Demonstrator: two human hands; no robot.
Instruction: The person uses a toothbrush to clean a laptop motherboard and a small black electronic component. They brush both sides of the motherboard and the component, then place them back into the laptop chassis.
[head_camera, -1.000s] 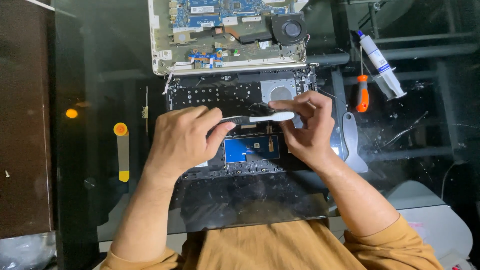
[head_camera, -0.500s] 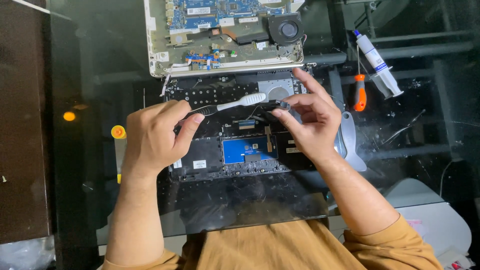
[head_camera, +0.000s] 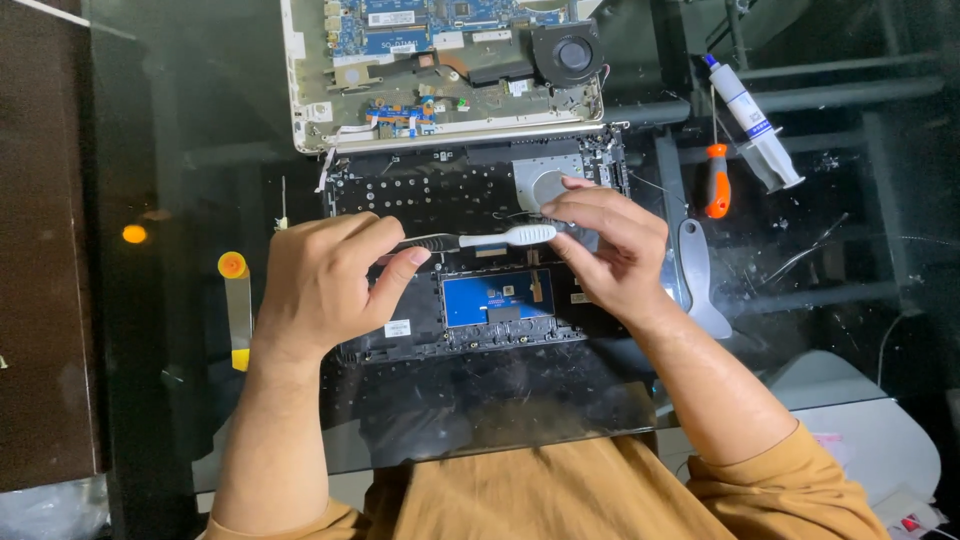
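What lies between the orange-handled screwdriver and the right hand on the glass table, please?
In the head view, a grey plastic pry tool lies between the orange-handled screwdriver and the right hand, beside the dark laptop base.

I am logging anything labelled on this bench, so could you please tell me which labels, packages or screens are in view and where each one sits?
Syringe tube: upper right on the glass table, white label with blue markings, clear barrel.
Sticker: small white rectangle on the black laptop base, just below the left hand.
Board stickers: small white rectangles on the blue circuit board, top centre.
No lit screen shows.
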